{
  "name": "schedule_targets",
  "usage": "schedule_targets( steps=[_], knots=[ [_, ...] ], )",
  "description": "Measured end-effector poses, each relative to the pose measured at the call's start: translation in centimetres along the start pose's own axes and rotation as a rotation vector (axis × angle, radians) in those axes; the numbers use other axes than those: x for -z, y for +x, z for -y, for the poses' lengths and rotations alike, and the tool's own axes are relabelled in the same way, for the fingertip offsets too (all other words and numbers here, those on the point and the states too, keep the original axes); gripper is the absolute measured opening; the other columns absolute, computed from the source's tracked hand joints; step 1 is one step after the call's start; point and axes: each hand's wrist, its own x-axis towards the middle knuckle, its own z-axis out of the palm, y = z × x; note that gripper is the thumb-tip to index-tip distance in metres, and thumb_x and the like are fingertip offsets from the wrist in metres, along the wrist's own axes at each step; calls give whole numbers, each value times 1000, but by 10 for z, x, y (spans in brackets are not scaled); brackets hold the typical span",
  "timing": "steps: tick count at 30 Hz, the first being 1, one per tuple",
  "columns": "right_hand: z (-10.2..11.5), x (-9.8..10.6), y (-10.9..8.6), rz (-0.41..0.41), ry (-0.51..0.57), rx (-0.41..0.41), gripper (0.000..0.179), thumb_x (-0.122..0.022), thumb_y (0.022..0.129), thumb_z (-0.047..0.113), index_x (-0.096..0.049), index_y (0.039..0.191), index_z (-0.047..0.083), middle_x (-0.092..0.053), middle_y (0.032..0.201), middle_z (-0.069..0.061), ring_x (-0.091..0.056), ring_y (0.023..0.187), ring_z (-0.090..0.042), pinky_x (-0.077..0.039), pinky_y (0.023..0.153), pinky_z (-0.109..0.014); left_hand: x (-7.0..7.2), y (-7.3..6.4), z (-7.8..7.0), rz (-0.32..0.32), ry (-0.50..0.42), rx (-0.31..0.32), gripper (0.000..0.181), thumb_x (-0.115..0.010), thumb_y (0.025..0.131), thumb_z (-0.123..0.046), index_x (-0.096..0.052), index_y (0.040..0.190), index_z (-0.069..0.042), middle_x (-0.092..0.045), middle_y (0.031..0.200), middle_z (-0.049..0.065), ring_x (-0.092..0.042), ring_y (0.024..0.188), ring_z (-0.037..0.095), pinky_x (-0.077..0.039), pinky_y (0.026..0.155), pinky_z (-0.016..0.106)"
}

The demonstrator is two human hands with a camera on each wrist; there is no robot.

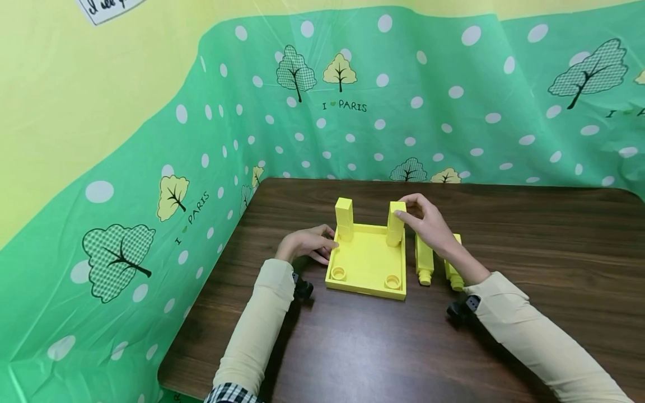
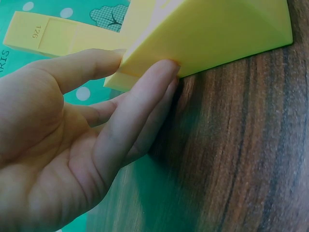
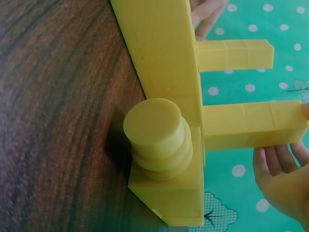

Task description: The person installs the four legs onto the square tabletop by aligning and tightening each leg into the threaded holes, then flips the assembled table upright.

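Head view: a yellow tray point(image 1: 370, 256) lies on the surface point(image 1: 353, 347) between the left hand point(image 1: 307, 244), fingers nearly straight, touching its side, and the right hand point(image 1: 428, 224), pinching an upright post point(image 1: 395, 228). Two loose posts point(image 1: 424, 260) (nearer the right hand) lie right of the tray, long axes running near-to-far. Left wrist view, unlike head, shows digits point(image 2: 36, 32) on a standing post point(image 2: 63, 36).
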Motion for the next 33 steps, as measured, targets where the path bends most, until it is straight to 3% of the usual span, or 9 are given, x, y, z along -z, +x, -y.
schedule_targets(
  steps=[4, 9, 19, 22, 26, 29, 33],
  knots=[
    [10, -1, -5, -13, -29, 17, 40, -56, 98, 24, -45, 126, -1, -49, 116, -13, -48, 99, -21, -43, 75, -19, 1, 1, 1, 2, -3, -5, 42, -59, 95, -14, -36, 130, -8, -57, 89, 13, -59, 76, 21, -61, 72, 34],
    [-10, -3, 3, -57, -56, 2, 41, -58, 96, 34, -47, 125, 7, -50, 115, -8, -49, 97, -18, -45, 76, -20, 2, 1, 0, -1, -2, -8, 42, -59, 95, -14, -36, 130, -8, -56, 90, 13, -59, 76, 21, -61, 73, 34],
    [-12, -2, 6, -49, -64, -13, 44, -59, 95, 39, -48, 124, 8, -51, 113, -7, -53, 98, -19, -46, 76, -19, 3, 1, -1, -4, 0, 2, 42, -59, 96, -15, -36, 130, -9, -55, 91, 13, -60, 77, 21, -61, 73, 34],
    [-13, 0, 6, -14, -9, 0, 41, -53, 98, 37, -49, 128, 8, -49, 113, -8, -49, 100, -25, -45, 81, -30, 3, 2, 0, -1, -1, 1, 42, -59, 96, -15, -36, 130, -9, -56, 91, 13, -60, 76, 21, -61, 73, 34],
    [-13, 2, 7, 58, 110, 20, 41, -45, 102, 31, -48, 136, 8, -48, 132, -12, -45, 119, -21, -38, 99, -46, 3, 2, 1, 0, -2, 1, 42, -59, 96, -15, -36, 130, -9, -56, 91, 12, -60, 76, 22, -61, 72, 34],
    [-12, 4, 9, 127, 210, 22, 41, -44, 103, 28, -47, 139, 9, -46, 143, -12, -42, 130, -15, -31, 111, -50, 3, 2, 1, -1, -1, 0, 42, -59, 96, -15, -36, 130, -9, -56, 90, 12, -60, 76, 22, -61, 72, 33],
    [-11, 6, 10, 197, 270, 15, 42, -43, 103, 27, -45, 141, 10, -48, 142, -15, -46, 129, -15, -30, 113, -51, 3, 2, 2, -1, -1, -2, 42, -59, 95, -15, -36, 129, -8, -56, 90, 12, -60, 76, 22, -61, 71, 33]
  ],
)
